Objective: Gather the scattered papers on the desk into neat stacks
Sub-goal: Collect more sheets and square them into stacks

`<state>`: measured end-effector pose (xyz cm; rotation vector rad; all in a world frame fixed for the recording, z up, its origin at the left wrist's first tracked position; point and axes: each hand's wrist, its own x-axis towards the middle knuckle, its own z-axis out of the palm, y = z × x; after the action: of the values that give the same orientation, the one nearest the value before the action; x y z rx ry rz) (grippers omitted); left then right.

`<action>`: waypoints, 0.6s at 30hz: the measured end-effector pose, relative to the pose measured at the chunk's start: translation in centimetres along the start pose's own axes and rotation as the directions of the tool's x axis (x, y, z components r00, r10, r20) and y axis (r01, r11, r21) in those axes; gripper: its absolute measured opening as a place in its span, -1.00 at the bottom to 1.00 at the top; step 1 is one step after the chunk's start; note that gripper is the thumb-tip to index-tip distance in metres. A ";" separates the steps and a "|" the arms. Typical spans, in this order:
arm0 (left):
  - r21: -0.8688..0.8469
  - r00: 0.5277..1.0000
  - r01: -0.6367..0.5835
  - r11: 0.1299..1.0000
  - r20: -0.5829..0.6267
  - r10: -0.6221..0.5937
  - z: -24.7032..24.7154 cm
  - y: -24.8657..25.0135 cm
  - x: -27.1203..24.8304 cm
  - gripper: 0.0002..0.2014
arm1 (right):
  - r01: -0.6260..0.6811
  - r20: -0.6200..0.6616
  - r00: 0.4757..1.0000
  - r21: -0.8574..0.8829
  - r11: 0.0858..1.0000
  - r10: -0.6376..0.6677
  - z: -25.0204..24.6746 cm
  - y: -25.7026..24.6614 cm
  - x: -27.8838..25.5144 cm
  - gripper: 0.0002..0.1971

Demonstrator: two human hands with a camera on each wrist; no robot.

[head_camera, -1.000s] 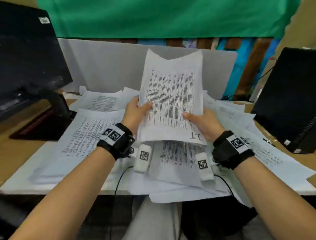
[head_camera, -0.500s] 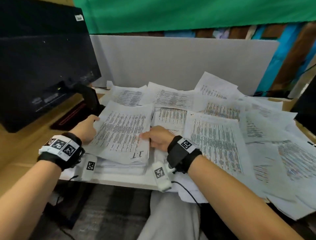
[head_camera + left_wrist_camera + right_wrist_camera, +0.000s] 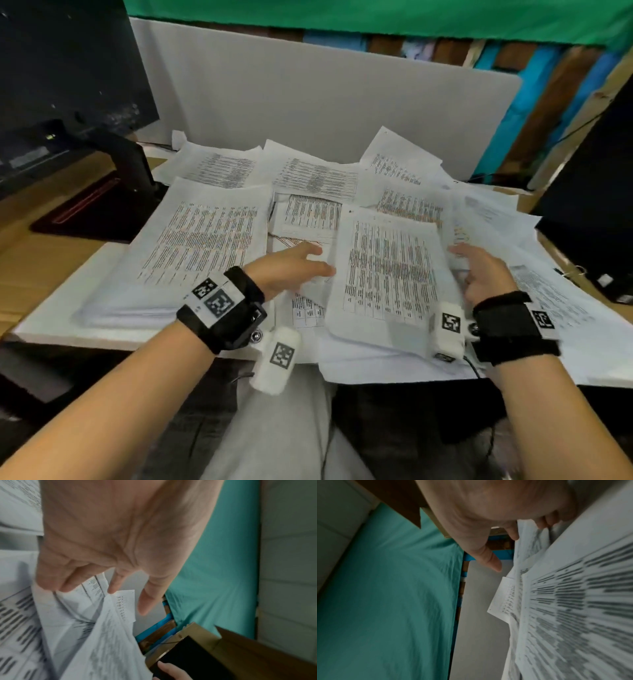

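The desk point(image 3: 51, 329) carries a wide spread of printed papers point(image 3: 404, 178), and the largest settled thing on it is the stack point(image 3: 191, 246) at its left, squared and lying flat. Half a second ago both hands were pressing a bundle down onto that stack; a second ago the same bundle was held upright in the air. So one batch has been gathered and laid down, and both hands have now shifted right to the loose sheets in the middle, which suggests the next batch is starting while most of the spread remains unsorted. Between the hands lies a printed sheet point(image 3: 390, 270), slightly raised at its near edge and resting over other pages. The left hand point(image 3: 291, 269) reaches to that sheet's left edge with fingers extended and spread; the left wrist view shows the fingertips point(image 3: 111, 589) touching paper without closing on it. The right hand point(image 3: 483, 274) sits at the sheet's right edge, its fingers tucked among the pages, thumb free; whether it grips any sheet I cannot tell.
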<state>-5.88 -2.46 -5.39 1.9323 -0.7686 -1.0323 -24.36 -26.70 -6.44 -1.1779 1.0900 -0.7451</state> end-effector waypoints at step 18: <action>-0.346 0.817 -0.510 0.787 -0.481 0.318 -3.4 8.8 5.7 -0.70 | 0.037 0.004 0.999 -0.007 0.999 -0.037 -0.2 -4.0 4.8 -0.85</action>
<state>-1.42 -10.16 1.12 1.3916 -0.6102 -0.4539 -22.68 -32.15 -3.93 -1.2080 1.0709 -0.7682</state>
